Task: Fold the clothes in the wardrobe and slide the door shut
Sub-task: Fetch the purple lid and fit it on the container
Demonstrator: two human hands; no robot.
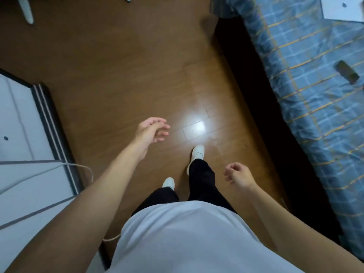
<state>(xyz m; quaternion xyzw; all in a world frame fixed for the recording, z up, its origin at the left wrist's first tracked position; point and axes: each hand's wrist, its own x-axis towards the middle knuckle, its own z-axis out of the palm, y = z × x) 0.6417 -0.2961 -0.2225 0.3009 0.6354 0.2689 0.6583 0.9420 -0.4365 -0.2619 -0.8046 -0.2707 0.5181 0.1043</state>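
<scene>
Head view, straight down. A person stands on a brown wooden floor (118,75), with a bright glare patch on the boards ahead of the feet.

Left hand (151,133) — reached forward over the floor, fingers relaxed and slightly spread, holding nothing. Right hand (239,175) — lower and nearer the body, fingers loosely curled, also holding nothing. The hands are well apart and neither touches anything.

Far left: white panel (17,119) with a dark grooved rail (53,119) along its edge. It looks like the sliding wardrobe door, but I cannot tell for certain. The left forearm passes just beside it. A pale cord (86,170) loops across the rail onto the floor.

Right side: bed (315,85) under a blue checked cover with yellow lines, and deep shadow along its base. A small dark object (346,74) lies on the cover, too blurred to name.

Below: white shirt (187,237), black trousers (201,180), white shoes (198,152), one foot ahead of the other.
</scene>
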